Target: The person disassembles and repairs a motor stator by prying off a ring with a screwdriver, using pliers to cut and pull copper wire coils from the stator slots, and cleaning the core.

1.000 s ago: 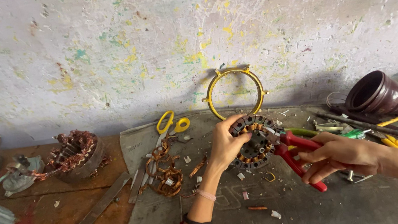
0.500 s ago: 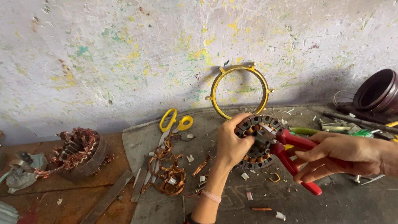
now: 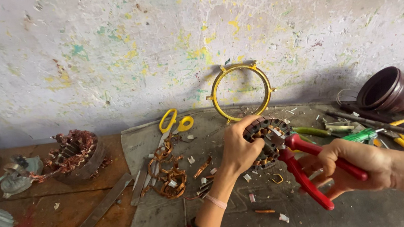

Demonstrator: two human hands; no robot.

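Left hand [image 3: 239,147] clamping round the stator core [image 3: 266,140], fingers wrapped over its near rim, holding it tilted just above the grey mat [image 3: 174,219]. Right hand [image 3: 357,163] closed on the red-handled pliers [image 3: 312,174], nose poking into the stator's centre; whether the tips are biting anything, cannot tell. Doing this well, prob.: keeping the stator braced w/ the left, pulling in line w/ the slots rather than twisting, keeping left fingertips clear of the plier nose. Left of the stator: tangle of copper wire [image 3: 168,171] lying on the mat, yellow-handled scissors [image 3: 175,123] beyond it, bits of white insulation scattered about. Behind the stator: yellow metal ring [image 3: 216,94] leaning upright against the wall. Right of the stator: green-handled tool [image 3: 361,136], other long tools, dark brown bowl-like housing [image 3: 392,91] lying on its side. Far left of the stator: second core w/ windings [image 3: 71,155] sitting on the reddish wooden bench [image 3: 36,226]. Wall [image 3: 101,49] pale, stained, flecked w/ yellow & green paint.
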